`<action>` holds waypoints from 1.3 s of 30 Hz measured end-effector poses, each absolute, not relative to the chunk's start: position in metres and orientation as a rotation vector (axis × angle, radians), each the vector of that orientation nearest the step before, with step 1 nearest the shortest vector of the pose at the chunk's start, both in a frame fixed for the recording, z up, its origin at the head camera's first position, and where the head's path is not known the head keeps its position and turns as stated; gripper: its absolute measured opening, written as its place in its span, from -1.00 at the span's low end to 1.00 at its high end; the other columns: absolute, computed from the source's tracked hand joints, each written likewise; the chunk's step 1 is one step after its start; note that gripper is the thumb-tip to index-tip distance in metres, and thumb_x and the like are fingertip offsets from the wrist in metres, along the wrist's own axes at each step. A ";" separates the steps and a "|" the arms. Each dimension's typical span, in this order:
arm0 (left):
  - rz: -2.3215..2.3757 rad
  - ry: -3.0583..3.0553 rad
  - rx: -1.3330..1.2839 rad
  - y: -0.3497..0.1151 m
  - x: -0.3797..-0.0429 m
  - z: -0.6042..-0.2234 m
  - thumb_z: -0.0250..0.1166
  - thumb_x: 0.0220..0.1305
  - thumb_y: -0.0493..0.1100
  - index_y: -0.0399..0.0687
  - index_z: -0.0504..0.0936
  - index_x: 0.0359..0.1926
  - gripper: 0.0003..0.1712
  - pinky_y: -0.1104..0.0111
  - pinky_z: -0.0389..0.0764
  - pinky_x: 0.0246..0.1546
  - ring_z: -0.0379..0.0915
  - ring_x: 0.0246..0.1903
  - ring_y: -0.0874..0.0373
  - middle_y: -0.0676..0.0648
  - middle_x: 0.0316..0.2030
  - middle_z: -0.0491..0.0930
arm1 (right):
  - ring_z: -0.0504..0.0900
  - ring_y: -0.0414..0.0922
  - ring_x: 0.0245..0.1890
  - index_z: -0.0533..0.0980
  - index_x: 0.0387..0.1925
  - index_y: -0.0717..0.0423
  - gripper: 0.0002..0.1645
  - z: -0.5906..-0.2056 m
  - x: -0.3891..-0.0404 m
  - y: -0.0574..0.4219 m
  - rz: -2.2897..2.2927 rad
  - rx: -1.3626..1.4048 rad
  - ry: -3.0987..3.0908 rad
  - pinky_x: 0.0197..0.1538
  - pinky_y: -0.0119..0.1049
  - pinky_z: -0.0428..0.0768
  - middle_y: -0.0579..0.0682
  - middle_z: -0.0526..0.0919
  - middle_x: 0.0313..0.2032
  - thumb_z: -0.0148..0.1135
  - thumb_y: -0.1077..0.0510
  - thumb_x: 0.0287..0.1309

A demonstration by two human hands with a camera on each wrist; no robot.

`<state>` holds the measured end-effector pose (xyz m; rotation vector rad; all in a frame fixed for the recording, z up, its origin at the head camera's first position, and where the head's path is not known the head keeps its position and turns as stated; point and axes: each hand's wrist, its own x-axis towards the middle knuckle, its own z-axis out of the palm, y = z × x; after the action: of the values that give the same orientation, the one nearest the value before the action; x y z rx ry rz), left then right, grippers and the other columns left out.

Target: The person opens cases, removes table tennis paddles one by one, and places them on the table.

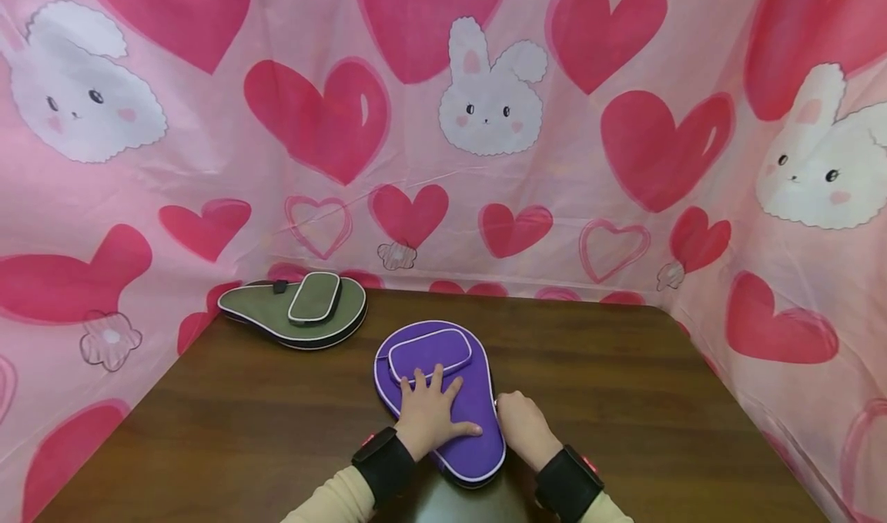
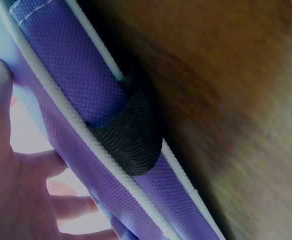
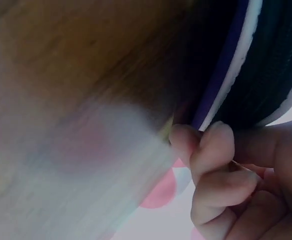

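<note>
A purple table tennis paddle case [image 1: 471, 388] with white piping and a raised front pocket [image 1: 433, 353] lies flat on the table. My left hand [image 1: 430, 414] rests on its face with the fingers spread, their tips at the pocket's lower edge. Along the case's right side, my right hand [image 1: 521, 423] has its fingers curled at the zipped edge. In the right wrist view, thumb and fingers pinch at the dark zipper band [image 3: 273, 65]; the zipper pull itself is hidden by them. A black fabric loop [image 2: 131, 132] shows on the case's side in the left wrist view.
An olive green paddle case [image 1: 266, 305] with a small pocket lies at the table's back left corner. The brown wooden table [image 1: 589, 361] is bordered by a pink curtain [image 1: 416, 145] with hearts and rabbits at the back and sides. Both wrists wear black bands.
</note>
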<state>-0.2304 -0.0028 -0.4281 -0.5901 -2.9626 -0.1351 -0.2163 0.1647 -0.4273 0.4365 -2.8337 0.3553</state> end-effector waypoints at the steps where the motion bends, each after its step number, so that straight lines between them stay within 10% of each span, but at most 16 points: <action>1: -0.122 -2.959 -0.576 -0.002 -0.230 -0.428 0.22 -0.10 0.59 0.08 0.53 0.26 0.01 -0.24 0.28 0.09 0.29 0.17 -0.40 -0.28 0.25 0.39 | 0.60 0.08 -0.65 0.45 -0.70 0.22 -0.73 -0.427 -0.215 0.165 0.350 0.430 -2.838 -0.62 -0.10 0.52 0.14 0.54 -0.67 0.22 0.39 0.04; 23: 0.133 -2.737 -0.660 -0.015 -0.230 -0.425 0.37 -0.07 0.43 0.11 0.67 0.07 -0.24 0.16 0.36 -0.23 0.34 -0.17 -0.02 -0.14 -0.15 0.48 | 0.63 0.10 -0.59 0.51 -0.73 0.17 -0.73 -0.428 -0.277 0.174 0.323 0.342 -2.769 -0.53 -0.03 0.56 0.14 0.63 -0.60 0.33 0.39 -0.03; 31: -0.191 -2.966 -0.790 -0.023 -0.246 -0.428 0.32 0.11 0.32 0.24 0.39 0.36 -0.19 -0.41 0.09 0.10 0.03 0.31 -0.45 -0.23 0.41 0.14 | 0.59 -0.09 -0.50 0.63 -0.52 0.16 -0.80 -0.429 -0.298 0.190 0.439 0.655 -2.908 -0.38 -0.20 0.54 -0.01 0.64 -0.53 0.21 0.43 0.10; 39: -0.314 -3.076 -0.727 -0.021 -0.248 -0.427 0.31 0.11 0.32 0.38 0.32 0.39 -0.18 -0.43 0.04 0.11 -0.03 0.33 -0.46 -0.17 0.46 0.04 | 0.54 -0.18 -0.51 0.64 -0.45 0.15 -0.84 -0.431 -0.298 0.208 0.497 0.818 -2.895 -0.36 -0.30 0.53 -0.07 0.63 -0.52 0.21 0.37 0.19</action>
<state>-0.2477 -0.0210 -0.4271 -0.7275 -3.0760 -0.3136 -0.2983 0.2077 -0.4307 0.8177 -2.8946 0.4969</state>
